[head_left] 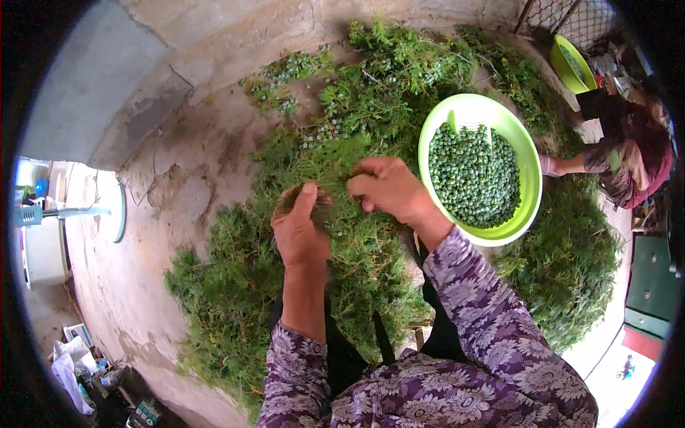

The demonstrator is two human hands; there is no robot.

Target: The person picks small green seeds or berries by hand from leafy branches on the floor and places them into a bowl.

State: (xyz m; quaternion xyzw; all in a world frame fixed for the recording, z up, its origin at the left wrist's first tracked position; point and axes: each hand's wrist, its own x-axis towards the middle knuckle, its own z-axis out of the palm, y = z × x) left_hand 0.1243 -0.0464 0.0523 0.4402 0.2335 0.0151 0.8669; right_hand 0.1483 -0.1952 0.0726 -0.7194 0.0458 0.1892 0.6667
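My left hand [301, 232] is closed, thumb against the fingers, around a feathery evergreen sprig [334, 171] that blends into the greenery behind it. Close by on the right, my right hand [394, 191] is curled in a pinch near the sprig; what sits between its fingertips is too small to make out. Beside my right wrist is a light green plastic basin [535, 192] holding many small round green berries [474, 175]. Cut evergreen branches [235, 271] lie beneath and around both hands, and some farther ones [399, 64] carry pale bluish-green berries.
Another person [628, 150] sits at the right, near a second green basin [571, 64]. A concrete wall [235, 32] runs along the back. On the left stands a fan [114, 210]; assorted items [75, 364] lie at lower left.
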